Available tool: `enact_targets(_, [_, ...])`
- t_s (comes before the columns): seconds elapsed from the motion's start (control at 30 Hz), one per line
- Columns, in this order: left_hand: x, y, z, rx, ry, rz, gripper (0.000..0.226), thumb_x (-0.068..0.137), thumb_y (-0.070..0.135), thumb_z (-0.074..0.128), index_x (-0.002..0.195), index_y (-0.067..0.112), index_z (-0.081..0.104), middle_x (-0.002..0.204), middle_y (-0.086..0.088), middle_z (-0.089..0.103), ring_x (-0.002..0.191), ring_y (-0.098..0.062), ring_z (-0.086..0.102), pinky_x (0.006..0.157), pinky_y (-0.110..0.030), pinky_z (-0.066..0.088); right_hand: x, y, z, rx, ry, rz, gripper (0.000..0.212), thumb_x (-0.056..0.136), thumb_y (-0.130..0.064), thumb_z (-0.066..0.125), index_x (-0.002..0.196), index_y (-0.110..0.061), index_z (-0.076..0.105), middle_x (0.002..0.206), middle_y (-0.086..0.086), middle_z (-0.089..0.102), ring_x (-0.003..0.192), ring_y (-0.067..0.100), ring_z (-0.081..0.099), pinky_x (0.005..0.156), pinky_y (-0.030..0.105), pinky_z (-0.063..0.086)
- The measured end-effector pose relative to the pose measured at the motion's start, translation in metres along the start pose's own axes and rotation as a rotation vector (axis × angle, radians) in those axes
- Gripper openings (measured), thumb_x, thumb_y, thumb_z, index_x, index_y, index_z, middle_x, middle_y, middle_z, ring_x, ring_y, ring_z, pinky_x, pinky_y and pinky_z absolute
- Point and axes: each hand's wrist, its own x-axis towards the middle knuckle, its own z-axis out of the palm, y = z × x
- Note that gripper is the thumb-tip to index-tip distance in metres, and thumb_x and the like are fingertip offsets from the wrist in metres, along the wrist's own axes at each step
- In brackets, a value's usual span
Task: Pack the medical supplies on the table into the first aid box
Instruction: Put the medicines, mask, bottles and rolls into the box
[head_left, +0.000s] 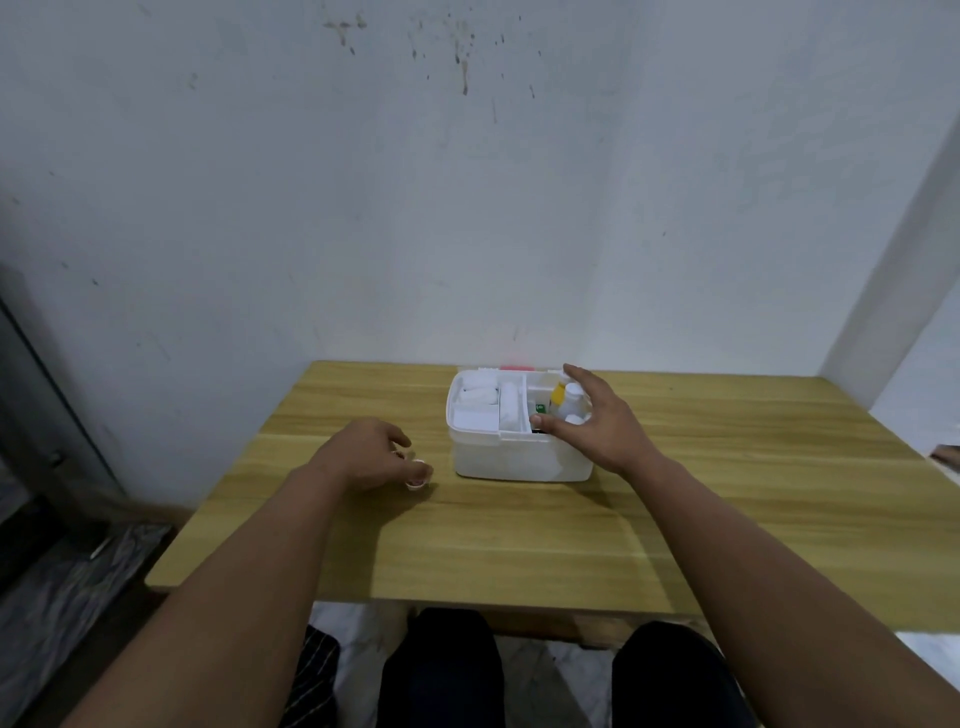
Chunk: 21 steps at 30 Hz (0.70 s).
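A white first aid box (511, 460) stands open near the far middle of the wooden table (519, 545). Its left part holds white rolls and packets (480, 397); its right part holds small white bottles (573, 393) and a yellow-capped one (558, 393). My right hand (597, 423) hovers over the box's right part, fingers spread, thumb at the front rim, holding nothing I can see. My left hand (371, 454) rests on the table left of the box, fingers curled on a small white roll of tape (418, 478).
A white wall rises right behind the table. The box's lid with a pink strip (517, 368) lies behind the box. My knees (447, 670) are under the table's near edge. A dark patterned floor lies to the left.
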Motion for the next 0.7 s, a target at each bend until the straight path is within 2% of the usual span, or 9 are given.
enact_targets(0.07, [-0.001, 0.005, 0.003, 0.022, 0.002, 0.035, 0.085, 0.051, 0.072, 0.078, 0.121, 0.024, 0.075, 0.093, 0.013, 0.068, 0.086, 0.000, 0.064, 0.075, -0.026, 0.050, 0.000, -0.001, 0.000, -0.002, -0.001, 0.001, 0.106, 0.063, -0.081, 0.076, 0.153, -0.039, 0.038, 0.161, -0.010, 0.037, 0.146, 0.015, 0.036, 0.117, 0.045, 0.038])
enact_targets(0.2, [0.001, 0.009, 0.011, 0.031, 0.026, 0.094, 0.060, 0.064, 0.055, 0.087, 0.116, 0.026, 0.079, 0.089, 0.018, 0.069, 0.082, 0.006, 0.061, 0.069, -0.022, 0.047, -0.001, -0.002, -0.001, 0.000, -0.006, 0.005, 0.105, 0.065, -0.078, 0.077, 0.154, -0.039, 0.038, 0.161, -0.010, 0.037, 0.147, 0.015, 0.036, 0.117, 0.046, 0.037])
enact_targets(0.27, [0.000, 0.010, 0.012, 0.020, 0.019, 0.103, 0.054, 0.065, 0.053, 0.088, 0.112, 0.026, 0.080, 0.088, 0.019, 0.069, 0.080, 0.009, 0.060, 0.068, -0.020, 0.046, -0.001, -0.002, -0.001, 0.004, -0.006, 0.007, 0.105, 0.065, -0.078, 0.078, 0.154, -0.038, 0.038, 0.161, -0.010, 0.036, 0.147, 0.015, 0.036, 0.117, 0.046, 0.037])
enact_targets(0.4, [-0.002, 0.013, 0.012, 0.057, -0.035, 0.129, 0.052, 0.060, 0.057, 0.089, 0.106, 0.033, 0.080, 0.094, 0.019, 0.069, 0.083, 0.008, 0.060, 0.070, -0.020, 0.048, -0.001, -0.002, -0.001, 0.014, -0.001, 0.003, 0.106, 0.064, -0.078, 0.077, 0.153, -0.037, 0.039, 0.161, -0.011, 0.036, 0.146, 0.014, 0.036, 0.118, 0.043, 0.037])
enact_targets(0.53, [-0.004, 0.013, 0.013, 0.069, -0.011, 0.157, 0.038, 0.067, 0.052, 0.088, 0.100, 0.034, 0.082, 0.093, 0.016, 0.069, 0.085, 0.000, 0.063, 0.071, -0.023, 0.049, -0.001, -0.002, 0.000, 0.011, 0.003, 0.002, 0.105, 0.064, -0.079, 0.077, 0.153, -0.037, 0.039, 0.161, -0.011, 0.037, 0.146, 0.014, 0.036, 0.117, 0.043, 0.037])
enact_targets(0.7, [-0.005, 0.016, 0.015, 0.101, -0.026, 0.212, 0.033, 0.071, 0.048, 0.084, 0.099, 0.031, 0.082, 0.092, 0.015, 0.067, 0.087, -0.004, 0.065, 0.079, -0.028, 0.057, -0.002, -0.001, 0.000, 0.010, 0.005, 0.004, 0.105, 0.064, -0.080, 0.076, 0.153, -0.038, 0.039, 0.161, -0.011, 0.037, 0.146, 0.014, 0.036, 0.117, 0.044, 0.037])
